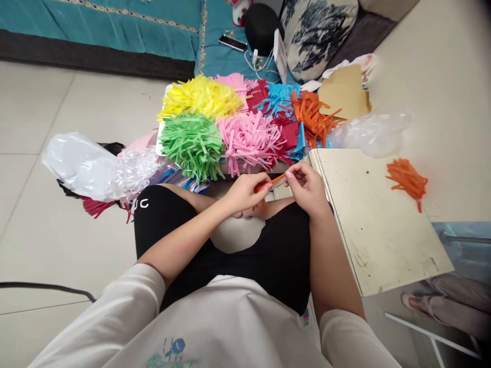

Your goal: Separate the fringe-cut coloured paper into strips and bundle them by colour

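Strip [278, 178] between two hands could tear or slip

A seated person holds the narrow orange length above the lap, the left hand [247, 193] pinching one end and the right hand [306, 188] gripping the other between thumb and fingers. Orange fringe [263, 206] hangs below the left hand; whether it belongs to the same piece cannot be told.

The span looks fairly straight, so an uneven tug could rip what appears to be paper, and a loosened thumb on either side could let any twist unwind. A slip at the left hand might also send the fringe down between the knees.

To the right, an orange tassel bundle [407, 177] lies at the right edge of a cream counter [387, 230] and seems to reach past it; a bump from the right elbow against the counter could tip it off.

On the far side, a yellow bundle [201, 97], a green bundle [192, 143] and a pink bundle [249, 138] sit crowded together. Loose ends there could tangle if one is pulled free, and the green fringe droops toward the near side, where a lifted knee might catch and crush it.
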`<state>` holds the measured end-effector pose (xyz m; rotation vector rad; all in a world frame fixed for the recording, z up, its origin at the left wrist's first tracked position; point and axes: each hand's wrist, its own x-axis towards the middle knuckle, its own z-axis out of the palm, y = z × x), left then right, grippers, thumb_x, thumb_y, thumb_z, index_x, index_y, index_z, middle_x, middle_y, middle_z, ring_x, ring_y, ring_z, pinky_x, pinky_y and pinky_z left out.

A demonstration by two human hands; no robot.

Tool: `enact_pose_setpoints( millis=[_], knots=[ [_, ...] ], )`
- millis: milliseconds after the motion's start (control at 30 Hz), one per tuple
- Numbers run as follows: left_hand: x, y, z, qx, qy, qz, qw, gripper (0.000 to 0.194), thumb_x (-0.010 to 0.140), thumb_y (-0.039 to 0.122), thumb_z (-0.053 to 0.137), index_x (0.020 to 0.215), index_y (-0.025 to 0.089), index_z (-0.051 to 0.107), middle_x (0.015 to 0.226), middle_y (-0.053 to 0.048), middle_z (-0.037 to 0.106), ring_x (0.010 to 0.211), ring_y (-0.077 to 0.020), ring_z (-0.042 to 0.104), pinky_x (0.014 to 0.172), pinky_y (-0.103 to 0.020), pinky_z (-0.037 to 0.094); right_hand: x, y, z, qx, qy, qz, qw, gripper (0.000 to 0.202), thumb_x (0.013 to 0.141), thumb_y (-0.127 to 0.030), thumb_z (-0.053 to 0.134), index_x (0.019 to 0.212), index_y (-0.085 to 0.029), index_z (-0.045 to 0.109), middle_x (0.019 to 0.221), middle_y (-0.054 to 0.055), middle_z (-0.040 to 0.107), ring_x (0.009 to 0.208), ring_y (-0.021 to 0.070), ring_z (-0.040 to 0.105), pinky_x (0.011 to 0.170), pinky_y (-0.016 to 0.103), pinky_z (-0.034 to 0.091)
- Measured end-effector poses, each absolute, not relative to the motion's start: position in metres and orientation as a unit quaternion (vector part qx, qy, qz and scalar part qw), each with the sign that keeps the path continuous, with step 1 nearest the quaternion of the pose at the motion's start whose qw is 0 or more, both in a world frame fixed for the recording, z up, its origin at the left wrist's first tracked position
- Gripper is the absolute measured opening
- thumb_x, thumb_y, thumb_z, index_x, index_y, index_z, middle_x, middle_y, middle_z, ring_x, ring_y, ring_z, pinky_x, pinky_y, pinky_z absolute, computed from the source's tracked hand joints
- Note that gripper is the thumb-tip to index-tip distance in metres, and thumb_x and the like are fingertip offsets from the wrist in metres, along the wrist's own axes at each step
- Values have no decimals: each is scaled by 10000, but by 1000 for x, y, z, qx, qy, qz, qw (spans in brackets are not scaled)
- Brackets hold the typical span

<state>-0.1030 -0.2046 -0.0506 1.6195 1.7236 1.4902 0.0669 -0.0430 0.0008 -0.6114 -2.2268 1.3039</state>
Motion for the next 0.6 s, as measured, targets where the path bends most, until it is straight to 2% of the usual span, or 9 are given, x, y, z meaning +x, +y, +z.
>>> enact_pose_setpoints(
  millis=[133,267,433,600],
  knots=[
    [-104,-203,-54,563,612,531,164,190,1102,350,675,975,221,733,814,-6,754,705,-163,666,734,-290,498,67,-41,0,-222,-795,511,238,608,976,-894,832,1038,-303,705,858,20,749,756,221,738,775,406,670],
    [-103,-205,-54,570,621,516,153,148,1096,314,670,1013,216,743,849,-18,773,724,-168,686,746,-295,500,65,-43,3,-206,-783,545,215,624,888,-837,959,1151,-299,783,931,25,801,781,212,754,791,392,689],
    [-102,-207,-52,599,627,486,112,174,1107,328,647,995,224,728,865,-43,769,757,-198,697,749,-325,485,65,-47,6,-203,-807,514,208,511,940,-764,942,930,-272,806,880,45,787,779,235,748,800,429,691],
    [-98,-205,-55,598,619,508,51,180,1093,323,635,955,232,707,851,-52,755,781,-215,700,787,-346,516,64,-48,5,-213,-806,501,233,493,946,-738,942,901,-273,785,824,29,759,740,230,728,764,420,664]
  ],
)
